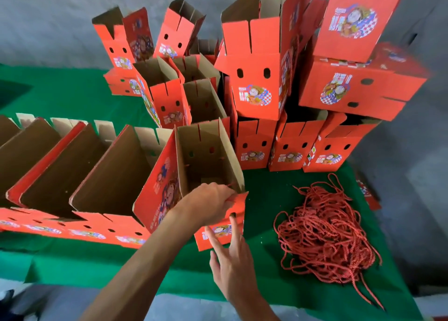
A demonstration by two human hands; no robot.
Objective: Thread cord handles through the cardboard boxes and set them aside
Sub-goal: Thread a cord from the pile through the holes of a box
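Left hand (pixel 213 203) grips the near top edge of the open box (pixel 208 165) at the table (pixel 261 267) front; a bit of red cord seems pinched at that edge, too small to be sure. Right hand (pixel 232 257) is open, fingers spread, fingertips touching the box's red front panel near its holes, holding nothing.

Step in hand, likely: seating a cord end through a front hole. To do it well, keep the box steady with the left hand, feed the end from outside, and pull from inside so the knot catches.

The box is open on top, brown inside, nothing else visible in it. Row of open boxes (pixel 97 175) to the left look empty. Stacked boxes (pixel 254 90) stand behind. Loose cord pile (pixel 324 233) lies on the table just right of the box.
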